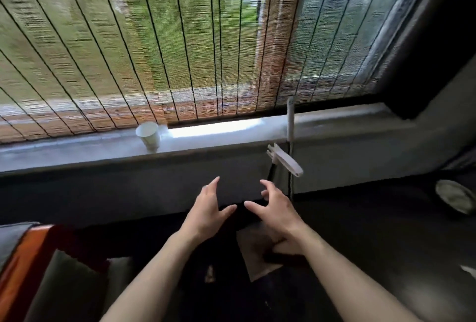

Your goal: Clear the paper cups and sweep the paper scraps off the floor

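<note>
A small white paper cup (149,136) stands upright on the pale grey window sill (219,138), just below the hem of the woven bamboo blind (128,38). The left hand (209,208) and right hand (274,209) hover lower, well apart from it, each grip spread wide and holding nothing. The cup lies ahead and leftward, so the left hand is nearer and probably better placed to reach.

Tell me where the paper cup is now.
In the head view, the paper cup stands on the window sill, left of centre, just below the bamboo blind and beyond the left hand.
</note>
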`<state>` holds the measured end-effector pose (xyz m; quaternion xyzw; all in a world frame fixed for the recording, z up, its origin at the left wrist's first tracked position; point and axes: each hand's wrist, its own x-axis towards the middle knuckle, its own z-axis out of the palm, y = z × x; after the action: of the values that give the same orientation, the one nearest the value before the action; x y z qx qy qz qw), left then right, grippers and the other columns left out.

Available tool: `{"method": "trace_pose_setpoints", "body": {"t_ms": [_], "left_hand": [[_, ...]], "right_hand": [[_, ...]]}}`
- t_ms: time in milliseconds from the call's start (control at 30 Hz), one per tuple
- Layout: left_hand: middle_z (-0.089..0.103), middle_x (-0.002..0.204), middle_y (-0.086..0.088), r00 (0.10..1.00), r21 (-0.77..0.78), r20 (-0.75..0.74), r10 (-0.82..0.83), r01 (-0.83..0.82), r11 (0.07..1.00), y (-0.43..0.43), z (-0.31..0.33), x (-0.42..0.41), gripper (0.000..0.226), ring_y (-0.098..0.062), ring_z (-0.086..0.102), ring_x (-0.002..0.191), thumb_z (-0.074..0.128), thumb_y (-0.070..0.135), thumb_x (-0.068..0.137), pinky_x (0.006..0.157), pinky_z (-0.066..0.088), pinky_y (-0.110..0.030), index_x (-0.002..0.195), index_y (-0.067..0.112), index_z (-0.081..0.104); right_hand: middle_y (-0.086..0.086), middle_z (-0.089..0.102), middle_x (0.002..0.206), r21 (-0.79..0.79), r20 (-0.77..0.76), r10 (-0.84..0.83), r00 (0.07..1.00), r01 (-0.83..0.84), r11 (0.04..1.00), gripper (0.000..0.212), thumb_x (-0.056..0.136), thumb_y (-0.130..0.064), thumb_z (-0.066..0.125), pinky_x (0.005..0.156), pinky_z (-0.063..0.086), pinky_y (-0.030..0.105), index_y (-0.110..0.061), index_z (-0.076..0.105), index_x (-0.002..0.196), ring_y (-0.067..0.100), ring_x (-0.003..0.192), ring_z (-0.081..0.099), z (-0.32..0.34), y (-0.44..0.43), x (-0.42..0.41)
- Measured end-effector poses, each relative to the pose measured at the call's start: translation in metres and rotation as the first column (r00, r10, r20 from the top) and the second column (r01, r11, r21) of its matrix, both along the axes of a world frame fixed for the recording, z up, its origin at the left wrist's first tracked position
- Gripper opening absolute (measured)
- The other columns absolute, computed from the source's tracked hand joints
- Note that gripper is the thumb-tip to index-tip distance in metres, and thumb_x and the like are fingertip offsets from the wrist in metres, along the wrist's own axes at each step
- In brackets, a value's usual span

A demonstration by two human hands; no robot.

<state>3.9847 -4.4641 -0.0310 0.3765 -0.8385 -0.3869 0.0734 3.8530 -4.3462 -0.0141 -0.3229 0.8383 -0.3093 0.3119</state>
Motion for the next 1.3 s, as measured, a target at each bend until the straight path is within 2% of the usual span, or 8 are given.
{"method": "trace_pose_setpoints", "body": {"t_ms": [300,767,1100,1300], "left_hand": [[0.027,0.151,-0.008,0.986,-0.079,-0.005,-0.167,0.166,0.983,0.041,0.020,-0.047,0.085,-0.018,0.027,0.139,0.066,0.037,0.085,0.111,0.024,-0.026,0.149,0.013,0.015],[0.025,0.152,-0.007,0.989,-0.093,-0.005,-0.149,0.148,0.985,0.067,0.038,-0.146,0.082,-0.019,0.026,0.139,0.064,0.031,0.087,0.112,0.023,-0.028,0.150,0.015,0.015],[0.026,0.152,-0.008,0.986,-0.108,0.055,-0.156,0.161,0.981,0.022,0.036,-0.184,0.080,-0.021,0.026,0.140,0.064,0.029,0.087,0.113,0.024,-0.031,0.149,0.013,0.016],[0.043,0.140,-0.013,0.953,-0.142,0.080,-0.291,0.300,0.943,-0.023,0.022,-0.205,0.074,-0.025,0.040,0.129,0.068,0.027,0.084,0.107,0.032,-0.032,0.144,0.009,0.028]], "right_hand": [[0.006,0.051,0.133,-0.020,-0.020,-0.124,0.992,0.123,0.992,0.076,0.084,-0.043,0.067,0.103,0.040,0.030,-0.021,0.031,0.147,0.017,0.122,0.050,0.020,0.063,-0.040],[0.007,0.049,0.134,-0.016,-0.019,-0.071,0.997,0.071,0.997,0.073,0.086,-0.041,0.066,0.098,0.041,0.027,-0.020,0.031,0.147,0.016,0.122,0.049,0.022,0.093,-0.153],[0.004,0.049,0.133,-0.007,0.034,-0.085,0.996,0.086,0.996,0.073,0.086,-0.044,0.065,0.098,0.043,0.028,-0.022,0.032,0.146,0.016,0.120,0.050,0.009,0.061,-0.173],[0.005,0.049,0.136,0.011,0.044,-0.219,0.975,0.219,0.976,0.072,0.085,-0.045,0.065,0.101,0.043,0.031,-0.023,0.033,0.146,0.017,0.122,0.050,0.005,0.030,-0.181]]}}
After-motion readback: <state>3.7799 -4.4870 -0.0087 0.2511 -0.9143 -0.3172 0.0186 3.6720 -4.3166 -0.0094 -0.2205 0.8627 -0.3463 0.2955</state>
